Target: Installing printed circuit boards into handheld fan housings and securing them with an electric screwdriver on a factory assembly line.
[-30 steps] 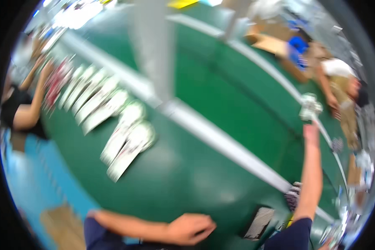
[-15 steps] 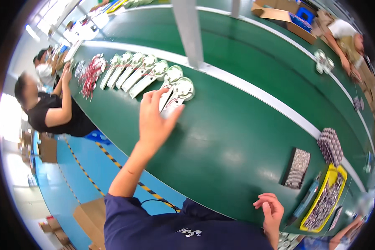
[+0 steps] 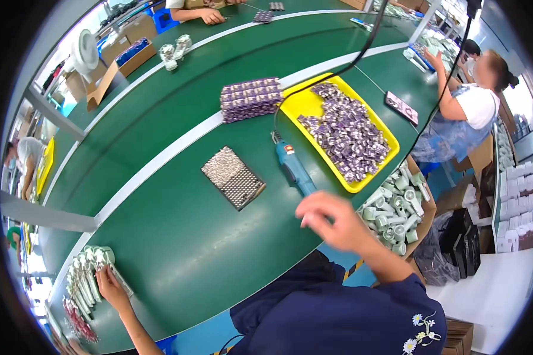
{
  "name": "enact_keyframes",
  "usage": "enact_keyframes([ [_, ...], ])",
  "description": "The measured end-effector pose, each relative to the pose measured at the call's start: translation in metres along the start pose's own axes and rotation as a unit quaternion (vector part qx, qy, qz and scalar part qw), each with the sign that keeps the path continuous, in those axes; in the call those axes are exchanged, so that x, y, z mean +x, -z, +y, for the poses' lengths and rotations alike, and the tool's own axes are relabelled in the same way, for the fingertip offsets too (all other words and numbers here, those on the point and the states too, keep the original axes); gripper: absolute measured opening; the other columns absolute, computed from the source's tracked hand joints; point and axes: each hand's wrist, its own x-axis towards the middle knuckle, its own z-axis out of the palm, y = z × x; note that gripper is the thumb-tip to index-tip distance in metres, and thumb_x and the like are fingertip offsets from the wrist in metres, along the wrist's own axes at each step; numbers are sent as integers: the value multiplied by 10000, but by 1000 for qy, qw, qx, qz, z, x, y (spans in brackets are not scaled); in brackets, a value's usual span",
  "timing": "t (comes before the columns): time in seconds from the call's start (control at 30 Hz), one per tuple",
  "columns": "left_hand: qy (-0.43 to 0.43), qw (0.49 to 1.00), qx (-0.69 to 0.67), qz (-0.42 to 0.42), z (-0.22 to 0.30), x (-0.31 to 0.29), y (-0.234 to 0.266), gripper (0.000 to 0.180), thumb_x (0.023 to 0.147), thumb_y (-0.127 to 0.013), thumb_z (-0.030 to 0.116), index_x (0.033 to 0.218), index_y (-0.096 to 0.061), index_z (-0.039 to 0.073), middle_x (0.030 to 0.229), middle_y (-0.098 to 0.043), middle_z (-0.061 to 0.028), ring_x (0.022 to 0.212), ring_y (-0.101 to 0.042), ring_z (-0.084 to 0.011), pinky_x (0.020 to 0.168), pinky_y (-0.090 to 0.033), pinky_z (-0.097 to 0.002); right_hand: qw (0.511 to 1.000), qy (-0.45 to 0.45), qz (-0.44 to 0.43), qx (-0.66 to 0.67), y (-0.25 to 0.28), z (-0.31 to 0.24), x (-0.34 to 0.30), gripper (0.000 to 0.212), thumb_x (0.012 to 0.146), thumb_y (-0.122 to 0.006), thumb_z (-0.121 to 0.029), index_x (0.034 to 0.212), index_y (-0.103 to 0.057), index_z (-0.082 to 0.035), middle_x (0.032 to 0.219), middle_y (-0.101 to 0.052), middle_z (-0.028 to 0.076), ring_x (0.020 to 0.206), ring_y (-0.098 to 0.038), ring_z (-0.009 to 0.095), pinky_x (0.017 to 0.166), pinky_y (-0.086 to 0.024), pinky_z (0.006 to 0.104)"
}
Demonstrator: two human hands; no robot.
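Note:
At the lower left, my left hand (image 3: 111, 287) has its bent fingers on the nearest pale green plastic housing (image 3: 122, 283), at the end of a row of similar round-headed, long-handled housings (image 3: 84, 281). What the fingertips grip is partly hidden. My right hand (image 3: 336, 222), somewhat blurred, hovers by the rear end of a teal electric screwdriver (image 3: 296, 168). Its fingers are loosely curled, with a gap at the thumb, and nothing shows in them. Left of the screwdriver lies a dark perforated plate (image 3: 233, 177), partly filled with small silvery pieces.
A yellow tray (image 3: 354, 184) holds many small purple circuit boards, beside a stack of purple board panels (image 3: 251, 99). Pale green parts fill a carton (image 3: 426, 219) off the table edge. Red wires (image 3: 79, 322) lie at the far left. A co-worker (image 3: 471, 106) sits at the right.
The view has swung to the right. My left hand, spread over the nearest housing before, now has its fingers bent against it. My right hand has moved forward to the screwdriver's rear end.

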Motion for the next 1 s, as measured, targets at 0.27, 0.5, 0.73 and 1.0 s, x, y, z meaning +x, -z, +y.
enact_keyframes([
  [0.27, -12, 994, -99, 47, 109, 3, -29, 119, 1006, -606, 14, 1071, -671, -63, 958, -665, -140, 820, -616, -252, 757, -504, -357, 893, 29, 164, -419, 149, 82, 109, 268, 956, -653, -108, 1219, -704, -94, 1137, -698, 102, 1040, -650, 270, 890, -502, 366],
  [0.5, -27, 961, -267, -72, 221, 4, -35, 37, 940, -653, -28, 959, -681, -45, 874, -688, -123, 817, -651, -247, 767, -501, -340, 830, -53, 87, -548, 140, 104, 135, 224, 899, -745, -251, 1091, -741, -136, 1136, -702, 89, 1144, -619, 312, 954, -454, 438],
  [0.73, -90, 916, -359, -155, 240, 20, -41, 159, 868, -692, -94, 1007, -725, -26, 913, -680, -150, 803, -660, -288, 713, -526, -349, 984, -120, 123, 42, 81, 55, 73, 315, 1050, -572, -113, 1343, -565, 2, 1144, -713, 136, 823, -618, 125, 691, -483, 257],
  [1.0, -108, 895, -330, -282, 215, 14, -47, 570, 701, -896, 151, 1224, -691, 55, 820, -606, -59, 681, -600, -186, 594, -489, -318, 762, -326, -31, 559, -99, 23, 41, 271, 1026, -639, -180, 1213, -586, 8, 1029, -587, 115, 796, -553, 142, 643, -493, 253],
])
